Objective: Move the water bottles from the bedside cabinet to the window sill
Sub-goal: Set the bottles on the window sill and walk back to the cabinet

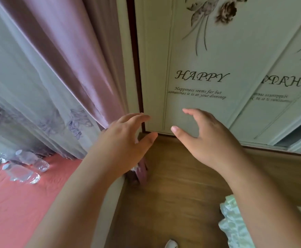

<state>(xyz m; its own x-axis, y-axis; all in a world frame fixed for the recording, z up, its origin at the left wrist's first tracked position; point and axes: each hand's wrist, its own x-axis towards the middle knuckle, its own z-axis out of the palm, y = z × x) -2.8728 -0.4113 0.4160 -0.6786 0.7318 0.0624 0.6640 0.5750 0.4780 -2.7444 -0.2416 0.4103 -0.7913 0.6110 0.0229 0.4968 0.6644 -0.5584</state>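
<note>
2 clear plastic water bottles lie on their sides on the window sill, which is covered in a salmon-red cloth, at the lower left of our view. The nearer bottle rests with its base toward us, and the farther bottle lies just behind it, close beside it; we cannot tell whether the 2 touch. Both sit right at the hem of a sheer curtain printed with a faint floral pattern, and a mauve curtain hangs to its right.

We hold both bare hands out in front of us, well apart from the bottles. Our left hand has its fingers spread and only loosely bent, gripping nothing. Our right hand is the same, thumb and fingers apart in a wide curve, with nothing between them.

Behind the hands stands a pale wardrobe door printed with dark flowers, the word HAPPY and a smaller line of script beneath. A second panel to its right shows that lettering reversed. A wooden floor runs below the hands, and a pale ruffled fabric shows at the lower right.
</note>
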